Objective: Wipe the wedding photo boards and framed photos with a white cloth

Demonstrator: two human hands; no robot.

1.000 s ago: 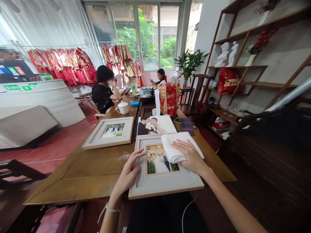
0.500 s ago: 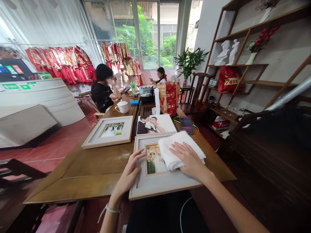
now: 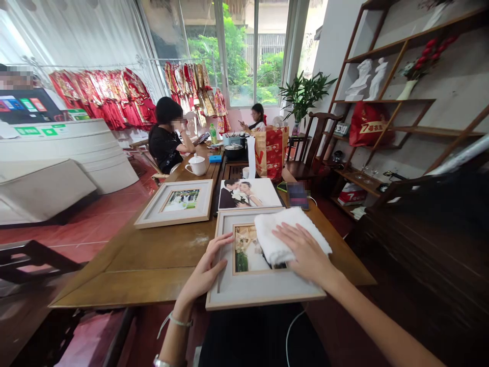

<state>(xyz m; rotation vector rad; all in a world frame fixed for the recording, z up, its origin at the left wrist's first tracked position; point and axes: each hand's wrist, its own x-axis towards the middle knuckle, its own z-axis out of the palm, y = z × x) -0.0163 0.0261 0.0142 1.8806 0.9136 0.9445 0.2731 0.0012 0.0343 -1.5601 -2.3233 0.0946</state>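
A light wooden picture frame (image 3: 263, 291) with a wide pale mat lies at the table's near edge, overhanging it slightly. Inside it is a small photo (image 3: 248, 252), its right part covered by a folded white towel (image 3: 267, 227). My right hand (image 3: 305, 252) lies flat on the towel, fingers stretched out, pressing it against the frame's face. At the left side of the frame rests my left hand (image 3: 212, 265), fingers extended over the border and thumb apart. The palm's underside is hidden.
Another framed photo (image 3: 153, 216) lies to the left on the wooden table (image 3: 126, 270). A wedding print (image 3: 248, 193) is just beyond, with a phone (image 3: 298, 195) beside it. Farther back stand a lidded white cup (image 3: 196, 165) and paper bag (image 3: 273, 153). Two people sit beyond.
My right hand and the towel have shifted slightly on the frame, baring a dark part at the photo's lower edge. My left hand stays at the frame's left side. The view has turned slightly left.
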